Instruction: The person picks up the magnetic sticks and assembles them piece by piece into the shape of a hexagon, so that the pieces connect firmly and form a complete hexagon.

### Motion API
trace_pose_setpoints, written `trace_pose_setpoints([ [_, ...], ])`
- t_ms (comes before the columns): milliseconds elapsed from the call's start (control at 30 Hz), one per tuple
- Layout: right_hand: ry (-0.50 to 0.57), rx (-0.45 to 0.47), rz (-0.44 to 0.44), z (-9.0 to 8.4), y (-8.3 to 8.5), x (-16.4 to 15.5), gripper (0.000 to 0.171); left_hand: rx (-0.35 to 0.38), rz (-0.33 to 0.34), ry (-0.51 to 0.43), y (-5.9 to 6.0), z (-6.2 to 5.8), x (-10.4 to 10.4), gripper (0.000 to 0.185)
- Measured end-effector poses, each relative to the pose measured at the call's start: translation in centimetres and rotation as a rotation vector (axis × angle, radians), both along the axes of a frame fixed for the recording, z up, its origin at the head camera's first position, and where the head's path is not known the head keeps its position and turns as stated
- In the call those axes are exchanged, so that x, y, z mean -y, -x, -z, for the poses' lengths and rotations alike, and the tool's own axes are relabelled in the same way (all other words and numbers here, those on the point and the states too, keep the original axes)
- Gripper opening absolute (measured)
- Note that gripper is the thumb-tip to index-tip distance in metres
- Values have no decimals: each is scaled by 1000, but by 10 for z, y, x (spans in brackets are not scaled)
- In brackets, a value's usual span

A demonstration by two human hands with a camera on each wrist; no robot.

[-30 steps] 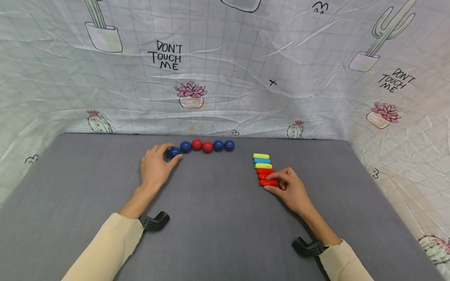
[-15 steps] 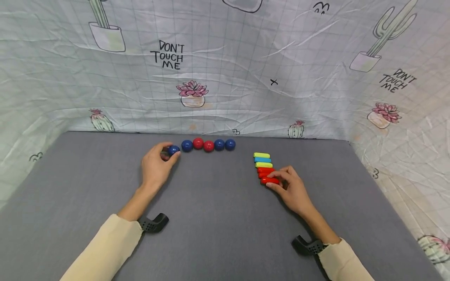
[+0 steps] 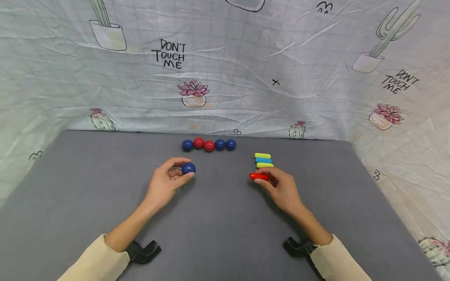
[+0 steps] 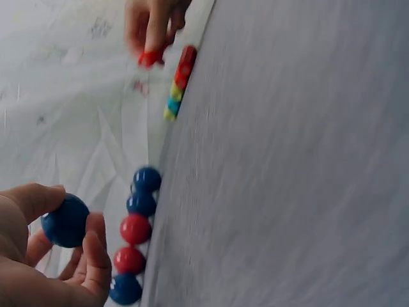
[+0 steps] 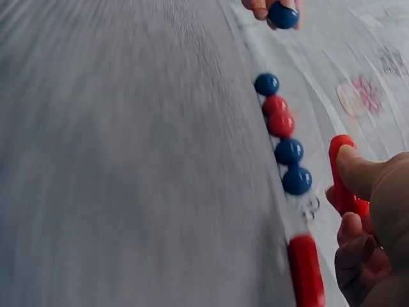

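The left hand [image 3: 168, 183] holds a blue ball [image 3: 188, 168] between the thumb and the curled fingertips, lifted a little above the worktop [image 3: 218, 226]. The ball is smooth, round and glossy. The right hand [image 3: 281, 187] pinches a red stick [image 3: 259, 176] by one end; this stick is a short cylinder with rounded ends and looks like shiny plastic. It is raised over the worktop, just in front of the pile of sticks.

The worktop is covered with a grey, matte, felt-like fabric. Near its far edge lies a row of balls [image 3: 209, 145], five of them touching one another: blue, red, red, blue, blue. To the right of the row, well apart from it, lie a yellow-green stick [image 3: 262, 155], a light blue stick [image 3: 263, 160] and a second yellow-green stick [image 3: 264, 165], side by side. The right wrist view shows one more red stick [image 5: 305, 268] lying flat beside the hand.

Behind the worktop hangs a wrinkled thin cloth [image 3: 225, 70] with printed cactus drawings. Between the two hands and toward the near edge the grey surface is bare and wide.
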State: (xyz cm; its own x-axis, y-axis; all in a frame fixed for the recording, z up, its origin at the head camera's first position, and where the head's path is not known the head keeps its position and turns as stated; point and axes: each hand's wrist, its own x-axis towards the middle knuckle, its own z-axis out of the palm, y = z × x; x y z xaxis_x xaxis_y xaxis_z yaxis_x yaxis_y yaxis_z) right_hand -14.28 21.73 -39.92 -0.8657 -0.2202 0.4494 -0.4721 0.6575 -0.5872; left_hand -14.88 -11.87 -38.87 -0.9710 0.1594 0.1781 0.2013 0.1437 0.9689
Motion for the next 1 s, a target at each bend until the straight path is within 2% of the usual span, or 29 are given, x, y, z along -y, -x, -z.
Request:
trace_pose_setpoints([
  [200,33,41,-48,-4,1,19,24,55,84,-53,-18,1,-12,37],
  [367,59,98,-100,-4,-1,39,22,44,146,-64,-30,7,-21,37],
  [667,127,141,-206,-4,-2,65,21,11,128,-11,-34,20,-27,36],
  [1000,141,222,-230,4,-8,80,24,-145,137,-36,-37,29,-31,35],
])
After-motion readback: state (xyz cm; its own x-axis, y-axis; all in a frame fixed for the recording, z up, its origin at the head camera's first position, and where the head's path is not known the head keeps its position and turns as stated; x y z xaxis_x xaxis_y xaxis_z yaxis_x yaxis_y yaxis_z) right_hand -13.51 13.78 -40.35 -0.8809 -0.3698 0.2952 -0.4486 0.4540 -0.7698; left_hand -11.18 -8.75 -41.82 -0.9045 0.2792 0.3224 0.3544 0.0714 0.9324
